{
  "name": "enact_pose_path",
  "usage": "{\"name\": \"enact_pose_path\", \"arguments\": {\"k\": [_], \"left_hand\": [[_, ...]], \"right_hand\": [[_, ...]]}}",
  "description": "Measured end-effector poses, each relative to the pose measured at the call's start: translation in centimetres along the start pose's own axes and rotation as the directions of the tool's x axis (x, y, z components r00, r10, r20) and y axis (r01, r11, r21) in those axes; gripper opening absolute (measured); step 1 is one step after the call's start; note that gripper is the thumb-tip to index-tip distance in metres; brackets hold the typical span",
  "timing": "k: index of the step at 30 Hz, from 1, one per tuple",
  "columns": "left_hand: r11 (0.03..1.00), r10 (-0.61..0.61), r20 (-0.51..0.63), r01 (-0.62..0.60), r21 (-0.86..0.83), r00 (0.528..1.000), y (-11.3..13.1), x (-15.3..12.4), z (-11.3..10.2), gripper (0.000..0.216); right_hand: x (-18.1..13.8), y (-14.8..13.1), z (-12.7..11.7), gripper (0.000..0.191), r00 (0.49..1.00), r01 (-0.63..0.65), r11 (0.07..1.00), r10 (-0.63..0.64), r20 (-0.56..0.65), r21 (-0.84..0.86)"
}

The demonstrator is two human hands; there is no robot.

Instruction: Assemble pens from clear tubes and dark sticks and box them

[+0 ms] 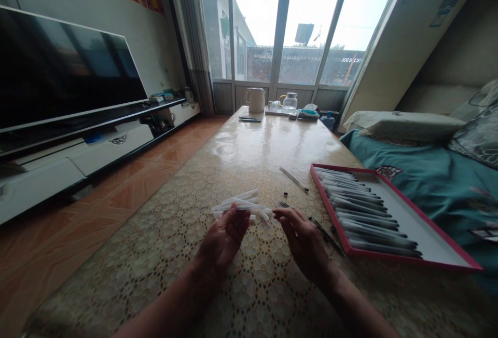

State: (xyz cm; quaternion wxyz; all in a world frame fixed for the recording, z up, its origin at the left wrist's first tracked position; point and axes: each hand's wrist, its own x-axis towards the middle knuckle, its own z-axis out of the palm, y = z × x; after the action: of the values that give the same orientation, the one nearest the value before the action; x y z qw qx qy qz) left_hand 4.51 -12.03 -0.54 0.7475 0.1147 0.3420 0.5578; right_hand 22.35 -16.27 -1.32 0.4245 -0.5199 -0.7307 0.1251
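One pink-edged tray (pixel 412 205) of pens (pixel 361 211) flanks the right hand (pixel 303 237) (jug (pixel 256 100) beyond)

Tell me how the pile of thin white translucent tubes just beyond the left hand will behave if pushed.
The pile of thin white translucent tubes would probably shift and scatter if pushed, as several lie loosely crossed. Each tube is likely light, being slender and apparently plastic. They should stay fairly stiff rather than flop, since they look straight.
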Motion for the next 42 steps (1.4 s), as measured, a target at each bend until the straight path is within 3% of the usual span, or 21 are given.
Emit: {"name": "enact_pose_path", "arguments": {"k": [4, 8, 10, 13, 17, 21, 25, 29, 34, 38, 42], "left_hand": [[0.999, 0.010, -0.023, -0.011, -0.042, 1.000, 0.9, 0.2, 0.0, 0.013], [0.999, 0.036, -0.020, -0.036, -0.019, 0.999, 1.0, 0.3, -0.1, 0.016], [0.998, 0.055, -0.024, -0.055, -0.003, 0.998, 1.0, 0.4, -0.2, 0.016], [0.997, 0.076, -0.048, -0.076, 0.017, 0.996, 1.1, 0.5, -0.4, 0.014], [0.995, 0.090, -0.064, -0.087, 0.040, 0.994, 1.0, 0.6, -0.4, 0.013], [0.994, 0.071, -0.058, -0.066, 0.086, 0.996, 0.7, 0.4, -0.3, 0.011], [0.993, 0.048, -0.023, -0.046, 0.105, 0.999, 0.4, 0.4, -0.5, 0.008], [0.993, 0.049, -0.011, -0.048, 0.110, 0.999, 0.4, 0.5, -0.6, 0.008], [0.990, 0.062, -0.006, -0.060, 0.131, 0.998, 0.6, 0.3, -0.5, 0.007], [0.986, 0.066, 0.033, -0.071, 0.150, 0.997, 0.4, 0.2, -0.6, 0.007], [0.983, 0.050, 0.082, -0.063, 0.170, 0.995, 0.0, 0.3, -0.8, 0.009]], "right_hand": [[0.4, 1.1, 1.1, 0.042, 0.967, 0.176, 0.919, -0.096, 0.234, -0.353], [0.4, 1.2, 1.5, 0.041, 0.950, 0.195, 0.894, -0.071, 0.303, -0.404], [0.3, 0.8, 1.1, 0.034, 0.956, 0.175, 0.903, -0.060, 0.289, -0.393], [0.2, 0.8, 0.0, 0.028, 0.984, 0.085, 0.913, -0.015, 0.175, -0.399], [0.3, 2.5, -0.7, 0.027, 0.997, -0.039, 0.909, 0.061, 0.039, -0.416], [0.7, 3.9, -0.2, 0.029, 0.991, -0.040, 0.881, 0.095, 0.094, -0.472], [1.2, 3.3, 0.3, 0.035, 0.985, -0.004, 0.833, 0.098, 0.141, -0.554], [1.3, 2.5, 0.5, 0.022, 0.979, -0.009, 0.818, 0.125, 0.163, -0.575], [0.8, 2.5, 0.5, 0.021, 0.983, -0.083, 0.897, 0.144, 0.109, -0.435], [0.5, 1.9, -0.1, 0.021, 0.991, -0.134, 0.990, 0.134, 0.005, -0.051], [0.5, 1.3, -0.7, 0.021, 0.971, -0.236, 0.933, 0.219, 0.092, 0.270]]}}
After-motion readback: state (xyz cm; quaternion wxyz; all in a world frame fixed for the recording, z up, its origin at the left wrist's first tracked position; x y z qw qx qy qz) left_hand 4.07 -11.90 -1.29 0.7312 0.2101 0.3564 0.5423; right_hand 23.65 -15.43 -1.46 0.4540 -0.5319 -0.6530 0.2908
